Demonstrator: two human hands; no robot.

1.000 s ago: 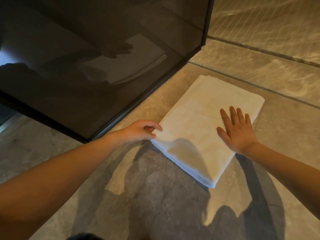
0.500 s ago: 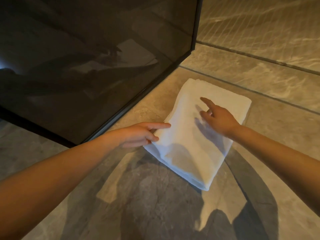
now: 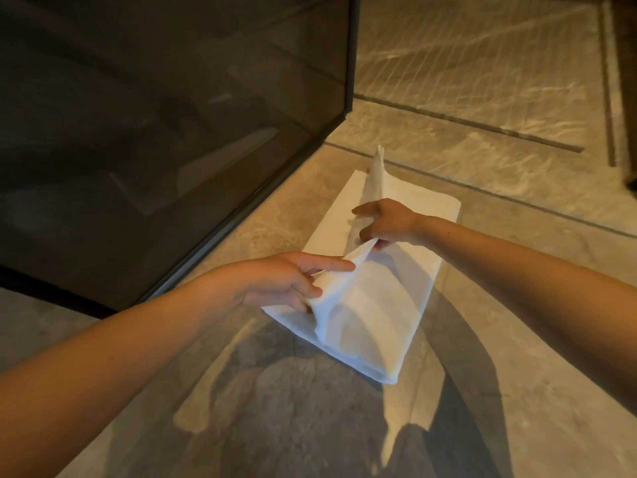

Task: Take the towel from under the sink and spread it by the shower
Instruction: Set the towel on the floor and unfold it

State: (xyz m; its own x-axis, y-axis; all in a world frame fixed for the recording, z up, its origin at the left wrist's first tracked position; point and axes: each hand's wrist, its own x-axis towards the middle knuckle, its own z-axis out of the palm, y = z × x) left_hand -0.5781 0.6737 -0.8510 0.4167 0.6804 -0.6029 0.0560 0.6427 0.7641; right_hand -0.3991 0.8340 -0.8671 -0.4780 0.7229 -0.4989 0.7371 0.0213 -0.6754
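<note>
A white folded towel [image 3: 375, 315] lies on the stone floor just beside the dark glass shower panel [image 3: 172, 132]. Its top layer is lifted into a raised flap along the left side. My left hand [image 3: 275, 281] pinches the near end of that flap. My right hand [image 3: 386, 222] grips the same raised edge farther back, near the towel's middle. The far tip of the flap stands up above the towel. The lower layers stay flat on the floor.
The shower panel's black frame [image 3: 350, 56] ends at a corner just left of the towel. Grooved shower floor tiles [image 3: 482, 56] and a floor joint line [image 3: 465, 122] lie beyond. A dark vertical edge [image 3: 630, 98] stands at far right.
Both hands went from resting on the flat towel to gripping its top layer. That layer is now lifted off the stack along the left side.
</note>
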